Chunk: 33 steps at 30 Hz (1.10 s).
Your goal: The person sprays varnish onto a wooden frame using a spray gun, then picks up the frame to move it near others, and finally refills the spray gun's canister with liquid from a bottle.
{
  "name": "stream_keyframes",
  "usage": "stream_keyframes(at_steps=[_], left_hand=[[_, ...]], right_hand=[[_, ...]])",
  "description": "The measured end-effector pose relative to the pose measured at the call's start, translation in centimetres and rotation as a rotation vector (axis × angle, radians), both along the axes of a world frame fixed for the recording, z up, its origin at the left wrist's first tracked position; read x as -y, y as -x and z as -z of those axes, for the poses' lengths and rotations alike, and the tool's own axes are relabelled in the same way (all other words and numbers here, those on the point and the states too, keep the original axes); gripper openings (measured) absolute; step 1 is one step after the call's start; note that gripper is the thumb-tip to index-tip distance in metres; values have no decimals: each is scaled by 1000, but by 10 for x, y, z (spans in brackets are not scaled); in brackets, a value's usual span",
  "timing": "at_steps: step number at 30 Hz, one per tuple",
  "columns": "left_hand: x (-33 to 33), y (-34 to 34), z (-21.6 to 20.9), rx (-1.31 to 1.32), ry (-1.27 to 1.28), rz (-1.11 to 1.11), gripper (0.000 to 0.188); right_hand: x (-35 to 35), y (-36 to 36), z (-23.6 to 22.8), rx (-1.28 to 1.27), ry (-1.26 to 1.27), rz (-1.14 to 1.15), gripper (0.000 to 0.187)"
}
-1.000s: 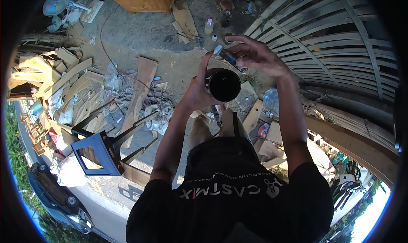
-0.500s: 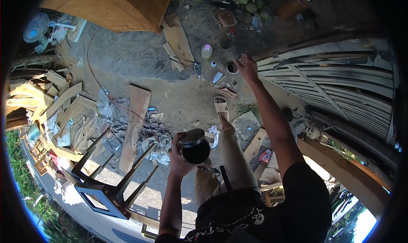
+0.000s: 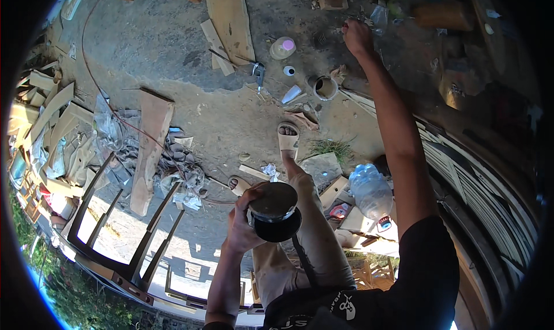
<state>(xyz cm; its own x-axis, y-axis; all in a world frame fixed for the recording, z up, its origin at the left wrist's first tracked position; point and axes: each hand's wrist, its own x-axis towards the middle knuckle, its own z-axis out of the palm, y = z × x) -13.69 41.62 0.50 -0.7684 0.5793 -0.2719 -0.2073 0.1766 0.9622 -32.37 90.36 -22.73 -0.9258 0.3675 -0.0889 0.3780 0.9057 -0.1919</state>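
Note:
My left hand [image 3: 242, 217] is wrapped round a dark round pot [image 3: 276, 229] held above my legs. A flat brownish disc [image 3: 274, 200] tops it, with a shiny rim between. My right hand [image 3: 359, 38] reaches far forward, fingers closed at the red cap of a dark, clear-looking bottle [image 3: 328, 38]; shadow blurs the grip. Below that hand, a cup [image 3: 326, 87] with a pale rim stands on the ground. A clear bottle with a pink cap [image 3: 283, 47], a small white round container [image 3: 289, 71] and a white tapered piece [image 3: 291, 94] are nearby.
A spray gun [image 3: 258, 75] lies by wooden boards [image 3: 228, 21]. A red-brown hose [image 3: 92, 58] crosses the ground toward a long plank [image 3: 151, 145] and crumpled rags. A dark chair frame [image 3: 127, 237] lies at lower left. A large clear water jug [image 3: 370, 191] and slatted panel [image 3: 456, 162] are at right.
My right hand has let go of the cup, which now stands on the ground, and has moved farther forward to the red-capped bottle. The pot in my left hand has tipped, showing more disc.

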Motion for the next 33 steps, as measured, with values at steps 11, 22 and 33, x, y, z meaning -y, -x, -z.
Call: stream_keyframes(at_steps=[11, 22, 33], left_hand=[[7, -7, 4, -52, 47, 64, 107], [28, -14, 8, -25, 152, 74, 106], [25, -5, 18, -15, 167, 68, 109]], right_hand=[[-7, -7, 3, -147, 50, -50, 22], [-14, -6, -13, 26, 48, -82, 30], [-29, -51, 6, -148, 638, 929, 43]])
